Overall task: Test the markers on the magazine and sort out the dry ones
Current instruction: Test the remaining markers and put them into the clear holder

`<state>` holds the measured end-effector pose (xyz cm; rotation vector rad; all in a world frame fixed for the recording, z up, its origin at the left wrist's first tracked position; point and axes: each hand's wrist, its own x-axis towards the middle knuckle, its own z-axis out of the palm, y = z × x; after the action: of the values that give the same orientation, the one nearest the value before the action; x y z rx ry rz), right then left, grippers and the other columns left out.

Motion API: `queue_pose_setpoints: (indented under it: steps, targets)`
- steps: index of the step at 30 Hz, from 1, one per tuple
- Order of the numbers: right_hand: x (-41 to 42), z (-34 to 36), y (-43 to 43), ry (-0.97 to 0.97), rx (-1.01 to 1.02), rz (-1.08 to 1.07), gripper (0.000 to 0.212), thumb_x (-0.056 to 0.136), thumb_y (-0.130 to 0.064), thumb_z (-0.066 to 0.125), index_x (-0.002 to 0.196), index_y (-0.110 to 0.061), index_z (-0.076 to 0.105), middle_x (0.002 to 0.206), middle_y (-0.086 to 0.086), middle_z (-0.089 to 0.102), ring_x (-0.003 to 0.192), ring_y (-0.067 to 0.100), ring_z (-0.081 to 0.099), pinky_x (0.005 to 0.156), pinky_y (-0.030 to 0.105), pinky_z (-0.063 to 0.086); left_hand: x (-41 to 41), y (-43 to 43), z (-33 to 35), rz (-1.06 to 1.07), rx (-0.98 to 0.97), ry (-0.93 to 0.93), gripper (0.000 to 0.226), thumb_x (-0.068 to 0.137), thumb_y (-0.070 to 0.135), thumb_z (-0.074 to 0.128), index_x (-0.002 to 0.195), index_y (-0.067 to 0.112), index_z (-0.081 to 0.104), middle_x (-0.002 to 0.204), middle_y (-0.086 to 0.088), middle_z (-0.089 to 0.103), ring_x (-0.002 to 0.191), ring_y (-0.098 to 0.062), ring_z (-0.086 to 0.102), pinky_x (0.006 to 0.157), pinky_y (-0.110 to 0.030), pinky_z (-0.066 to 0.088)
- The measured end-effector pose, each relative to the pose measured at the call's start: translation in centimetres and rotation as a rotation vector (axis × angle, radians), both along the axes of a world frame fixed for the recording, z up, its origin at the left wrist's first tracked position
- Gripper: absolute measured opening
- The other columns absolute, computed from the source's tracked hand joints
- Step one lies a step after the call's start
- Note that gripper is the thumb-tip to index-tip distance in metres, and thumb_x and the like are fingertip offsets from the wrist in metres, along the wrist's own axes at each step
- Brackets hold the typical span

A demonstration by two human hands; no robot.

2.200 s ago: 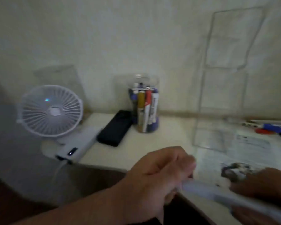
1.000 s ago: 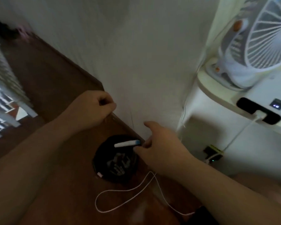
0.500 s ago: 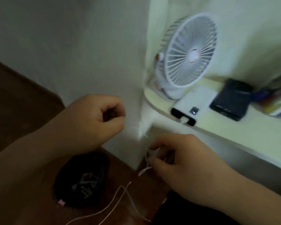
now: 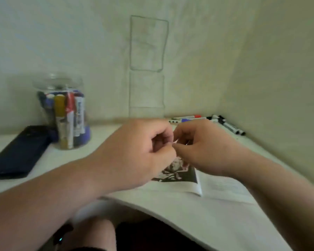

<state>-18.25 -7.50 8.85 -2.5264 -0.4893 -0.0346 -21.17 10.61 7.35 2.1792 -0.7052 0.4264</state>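
Above the one open magazine (image 4: 216, 189), two hands meet, left hand (image 4: 140, 153) and right hand (image 4: 205, 147), their curled fingertips pinching one small pale sliver (image 4: 175, 141) I cannot identify. Left of the magazine stands one glass jar (image 4: 58, 84) packed with about six markers (image 4: 69, 120), beside one dark case (image 4: 18, 153). Behind the magazine at least four loose markers (image 4: 225, 124) lie by the wall. Walls close its back and right; the table (image 4: 65, 160) edge curves along its front.
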Motion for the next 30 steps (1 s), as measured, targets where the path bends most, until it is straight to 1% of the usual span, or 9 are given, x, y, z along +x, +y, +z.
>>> queue_pose_setpoints:
  steps: [5, 7, 9, 16, 20, 22, 26, 28, 30]
  targets:
    - [6.3, -1.9, -9.1, -0.017, -0.078, -0.248, 0.007, 0.09, -0.033, 0.067, 0.094, -0.027, 0.067, 0.084, -0.008, 0.07, 0.072, 0.011, 0.07, 0.066, 0.032, 0.059, 6.9, -7.9, -1.6, -0.022, 0.119, 0.053, 0.01, 0.079, 0.029, 0.059, 0.072, 0.023, 0.059, 0.058, 0.01, 0.056, 0.05, -0.007, 0.047, 0.05, -0.026, 0.039]
    - [8.9, -2.7, -11.1, -0.019, -0.126, -0.31, 0.011, 0.091, -0.033, 0.066, 0.099, -0.027, 0.067, 0.083, -0.01, 0.068, 0.072, 0.008, 0.067, 0.062, 0.026, 0.054, 8.7, -10.1, -2.3, -0.04, 0.218, 0.049, 0.01, 0.08, 0.034, 0.056, 0.071, 0.029, 0.055, 0.064, 0.01, 0.057, 0.058, -0.005, 0.051, 0.052, -0.023, 0.035]
    - [11.4, -3.4, -11.9, -0.021, -0.156, -0.338, 0.016, 0.091, -0.031, 0.064, 0.106, -0.028, 0.067, 0.084, -0.015, 0.065, 0.076, 0.008, 0.066, 0.067, 0.025, 0.053, 10.6, -11.5, -3.1, -0.029, 0.301, 0.075, 0.011, 0.084, 0.036, 0.055, 0.074, 0.033, 0.053, 0.07, 0.012, 0.057, 0.065, -0.004, 0.052, 0.055, -0.02, 0.032]
    - [18.8, -5.2, -9.2, -0.215, -0.273, -0.19, 0.028, 0.091, -0.026, 0.063, 0.119, -0.027, 0.063, 0.116, -0.003, 0.065, 0.106, 0.022, 0.06, 0.089, 0.039, 0.051, 14.9, -11.5, -6.4, 0.008, 0.381, 0.118, 0.004, 0.086, 0.034, 0.053, 0.082, 0.033, 0.052, 0.071, 0.01, 0.054, 0.068, -0.005, 0.05, 0.057, -0.021, 0.03]
    - [21.8, -5.8, -6.8, -0.23, -0.449, -0.077, 0.026, 0.094, -0.035, 0.066, 0.119, -0.029, 0.064, 0.114, -0.005, 0.064, 0.105, 0.021, 0.058, 0.077, 0.034, 0.047, 15.6, -10.4, -7.5, 0.01, 0.382, 0.075, 0.01, 0.089, 0.038, 0.053, 0.081, 0.033, 0.05, 0.07, 0.012, 0.049, 0.067, -0.004, 0.046, 0.06, -0.02, 0.029]
    - [22.9, -6.2, -5.8, -0.228, -0.526, -0.07, 0.017, 0.094, -0.024, 0.064, 0.111, -0.025, 0.066, 0.104, -0.001, 0.064, 0.098, 0.024, 0.059, 0.072, 0.033, 0.046, 15.7, -10.2, -7.8, -0.005, 0.374, 0.053, 0.012, 0.09, 0.041, 0.053, 0.082, 0.033, 0.049, 0.068, 0.013, 0.046, 0.066, -0.003, 0.045, 0.06, -0.019, 0.029]
    - [22.6, -5.4, -5.8, -0.171, -0.466, -0.065, 0.036, 0.094, -0.012, 0.062, 0.128, -0.025, 0.063, 0.117, 0.001, 0.064, 0.105, 0.022, 0.058, 0.089, 0.036, 0.052, 16.1, -10.2, -7.9, 0.0, 0.337, 0.025, 0.013, 0.087, 0.045, 0.051, 0.082, 0.034, 0.049, 0.066, 0.013, 0.047, 0.065, -0.003, 0.047, 0.058, -0.018, 0.029]
    - [21.2, -4.5, -6.8, -0.172, -0.399, -0.115, 0.041, 0.092, -0.013, 0.062, 0.131, -0.024, 0.06, 0.119, 0.0, 0.064, 0.105, 0.02, 0.059, 0.088, 0.031, 0.05, 16.2, -10.3, -8.0, 0.014, 0.306, 0.02, 0.012, 0.088, 0.047, 0.053, 0.087, 0.035, 0.053, 0.07, 0.012, 0.053, 0.07, -0.003, 0.051, 0.061, -0.023, 0.037]
    - [19.1, -3.6, -8.1, -0.163, -0.174, -0.235, 0.035, 0.086, -0.013, 0.067, 0.12, -0.02, 0.062, 0.104, 0.0, 0.068, 0.09, 0.02, 0.066, 0.08, 0.035, 0.057, 16.1, -10.2, -8.0, 0.027, 0.26, -0.002, 0.016, 0.088, 0.051, 0.052, 0.092, 0.036, 0.056, 0.076, 0.013, 0.058, 0.073, -0.004, 0.054, 0.066, -0.027, 0.045]
